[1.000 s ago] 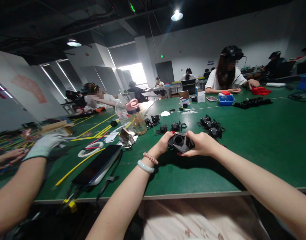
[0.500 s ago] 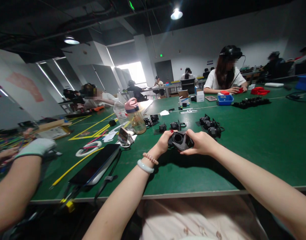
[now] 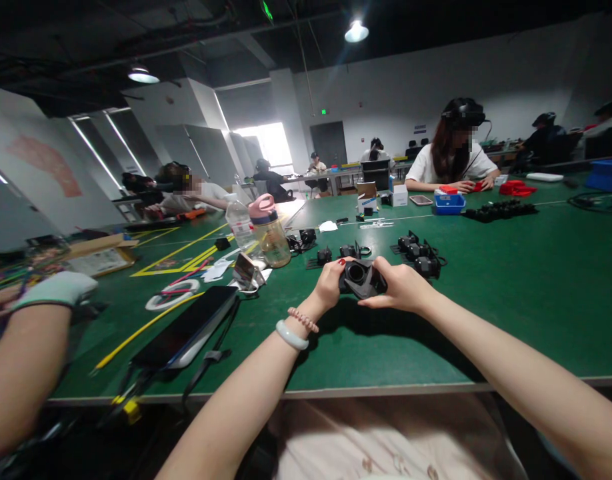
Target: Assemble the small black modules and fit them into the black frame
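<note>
Between my two hands is a black angular plastic part (image 3: 363,280) with a round ring-like opening on its left side. My left hand (image 3: 330,283) grips its left end, thumb on top. On the other end my right hand (image 3: 403,285) closes with the thumb above and fingers below. The part is held above the green table (image 3: 386,360). Just beyond my hands lie similar black parts (image 3: 349,251), and a cluster of black assemblies (image 3: 420,252) sits behind my right hand.
Left of my arms are a phone-like black slab (image 3: 186,327), a yellow cable (image 3: 146,330), a pink-lidded bottle (image 3: 271,230) and a clear bottle (image 3: 240,223). A co-worker's gloved hand (image 3: 56,290) is at far left. Across the table, a person sits behind a blue bin (image 3: 449,203).
My hands keep nearly the same hold on the black part. The co-worker's gloved arm at left has shifted slightly left, and the whole view has moved a little.
</note>
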